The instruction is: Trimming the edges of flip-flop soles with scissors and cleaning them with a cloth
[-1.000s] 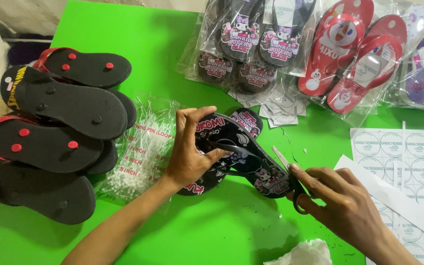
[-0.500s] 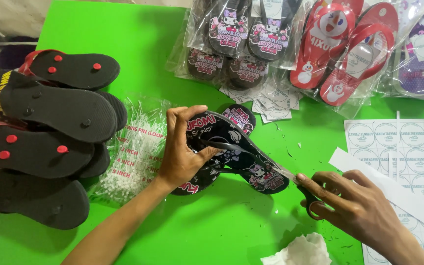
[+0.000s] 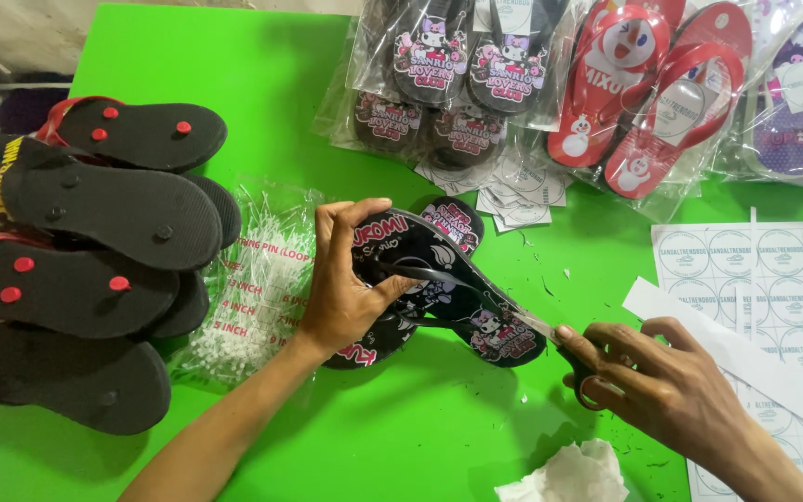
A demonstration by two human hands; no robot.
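Sandals, a black printed pair stacked together, lie between the hands on the green table. Left hand grips their heel end, thumb pressed on the top sole by the strap. Right hand is curled around scissors, whose blades reach the toe end. Sticker sheet lies beyond the right hand; black soles are stacked left of the left hand.

I work at a small sandal-packing bench: a green table, stacked black flip-flops, bagged pairs, a sticker sheet and a bag of tag pins.
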